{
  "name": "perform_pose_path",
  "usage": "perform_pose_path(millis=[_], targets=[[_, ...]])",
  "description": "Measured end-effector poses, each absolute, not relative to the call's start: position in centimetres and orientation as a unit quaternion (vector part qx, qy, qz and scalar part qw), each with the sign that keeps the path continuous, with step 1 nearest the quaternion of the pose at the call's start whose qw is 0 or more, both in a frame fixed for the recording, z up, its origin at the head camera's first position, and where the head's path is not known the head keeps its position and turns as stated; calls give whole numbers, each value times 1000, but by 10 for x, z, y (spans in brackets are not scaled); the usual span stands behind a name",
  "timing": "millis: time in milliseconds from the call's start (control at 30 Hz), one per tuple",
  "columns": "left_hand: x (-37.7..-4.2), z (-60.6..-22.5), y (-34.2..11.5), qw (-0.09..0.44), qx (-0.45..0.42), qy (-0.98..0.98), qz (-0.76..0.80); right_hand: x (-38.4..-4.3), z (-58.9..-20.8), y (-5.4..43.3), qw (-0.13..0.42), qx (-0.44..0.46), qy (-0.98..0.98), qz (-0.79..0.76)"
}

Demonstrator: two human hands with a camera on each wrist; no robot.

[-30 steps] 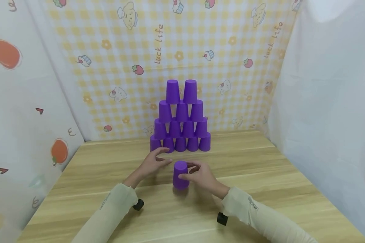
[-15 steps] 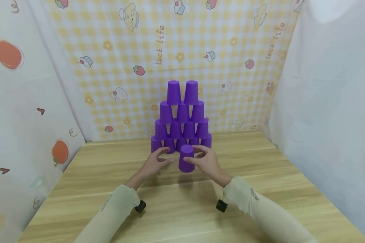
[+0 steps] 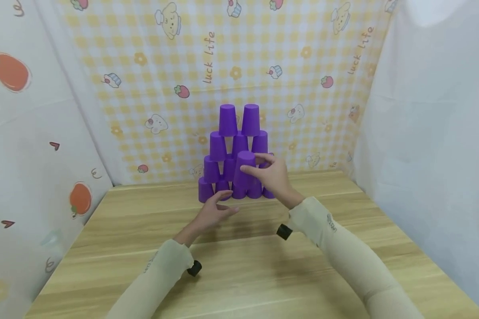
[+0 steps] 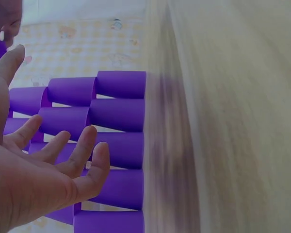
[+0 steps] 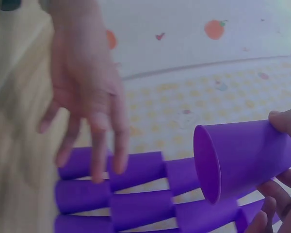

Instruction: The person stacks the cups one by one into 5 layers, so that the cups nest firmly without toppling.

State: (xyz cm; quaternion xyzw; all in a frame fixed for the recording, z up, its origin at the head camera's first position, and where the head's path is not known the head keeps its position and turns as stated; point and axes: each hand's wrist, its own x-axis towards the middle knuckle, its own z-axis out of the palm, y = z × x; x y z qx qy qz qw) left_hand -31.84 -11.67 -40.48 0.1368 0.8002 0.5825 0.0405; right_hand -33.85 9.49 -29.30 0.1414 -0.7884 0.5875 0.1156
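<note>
A purple cup (image 3: 245,170), mouth down, is pinched between the thumb and fingers of my right hand (image 3: 277,177). It is raised in front of the stacked cups and hides part of the middle rows. In the right wrist view the held cup (image 5: 247,160) shows its rim. Behind it stands a pyramid of upside-down purple cups (image 3: 217,146), with two cups side by side on top. My left hand (image 3: 211,215) hovers low before the pyramid's base, holding nothing. Its fingers spread loosely in the left wrist view, overlapping the cups (image 4: 119,116) there.
The pyramid stands near the back of a wooden table (image 3: 143,248), close to a yellow checked cloth (image 3: 143,106). White cloths hang at the left (image 3: 32,146) and right (image 3: 423,133). A small black piece hangs under each sleeve.
My right hand has lifted the cup from low over the table up before the pyramid's middle rows. My left hand has shifted slightly right.
</note>
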Motion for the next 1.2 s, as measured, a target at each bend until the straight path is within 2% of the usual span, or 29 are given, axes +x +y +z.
perform_pose_path(millis=[133, 367, 533, 900, 1200], targets=[[-318, -401, -116, 33, 142, 804, 576, -349, -258, 89, 106, 115, -787, 597], [-317, -399, -119, 34, 133, 803, 580, -379, -198, 76, 146, 114, -780, 597], [-317, -401, -117, 37, 136, 800, 583, -398, -170, 70, 161, 105, -779, 597], [-308, -406, -120, 63, 153, 797, 581, -436, -135, 58, 169, 71, -788, 587], [-312, -415, -118, 74, 161, 796, 578, -447, -131, 55, 160, 66, -808, 563]])
